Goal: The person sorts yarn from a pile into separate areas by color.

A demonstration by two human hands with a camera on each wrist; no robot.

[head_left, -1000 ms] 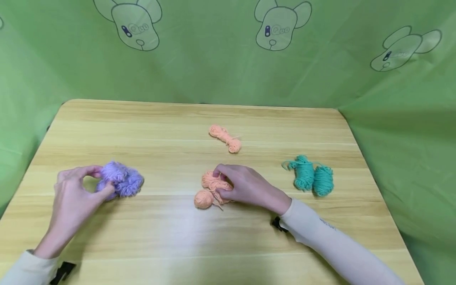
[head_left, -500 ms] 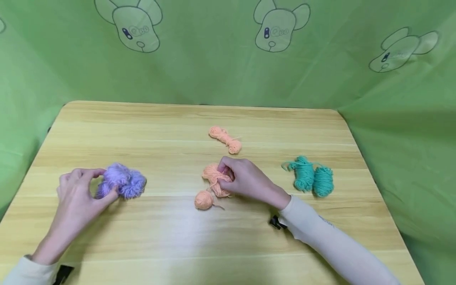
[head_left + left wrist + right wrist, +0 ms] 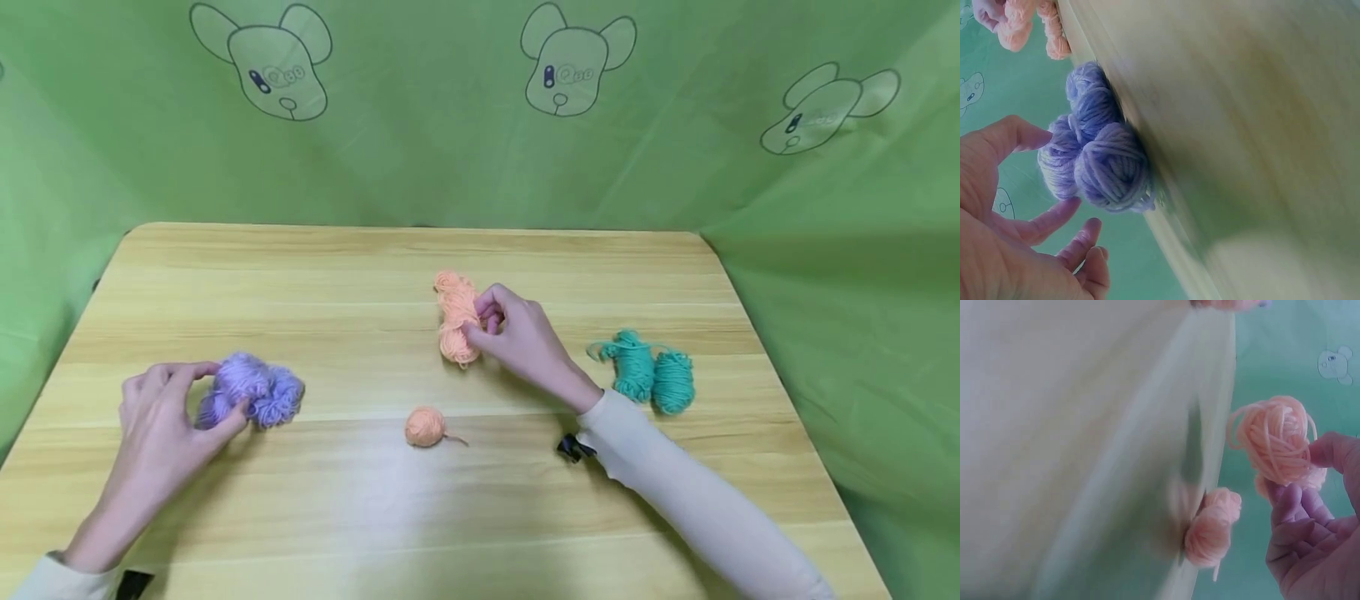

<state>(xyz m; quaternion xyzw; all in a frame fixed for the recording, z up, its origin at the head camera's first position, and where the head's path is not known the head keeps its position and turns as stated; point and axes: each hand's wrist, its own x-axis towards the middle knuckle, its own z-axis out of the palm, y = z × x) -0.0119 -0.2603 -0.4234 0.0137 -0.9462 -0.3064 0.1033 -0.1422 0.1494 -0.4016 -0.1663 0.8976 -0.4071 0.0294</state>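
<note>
My right hand (image 3: 521,337) pinches a skein of peach yarn (image 3: 461,321) between thumb and fingers. In the right wrist view this peach skein (image 3: 1279,440) hangs above the table, loose strands looping off it. A second peach skein (image 3: 1210,528) lies on the tabletop beyond; the held one mostly covers it in the head view. Nearer the front sits a small peach yarn ball (image 3: 425,427) with a short tail. On the left, my left hand (image 3: 161,421) has thumb and fingertips on the upper piece of a purple yarn pile (image 3: 243,379); several purple bundles (image 3: 1110,165) are stacked together.
Two teal yarn skeins (image 3: 673,383) lie side by side at the right, joined by a strand. The wooden table (image 3: 337,517) has rounded far corners. Green cloth (image 3: 420,167) printed with mouse heads hangs behind it and along the sides.
My right hand has lifted the peach skein from beside the small ball and carried it away from me, over the far skein. My left hand stays at the purple yarn.
</note>
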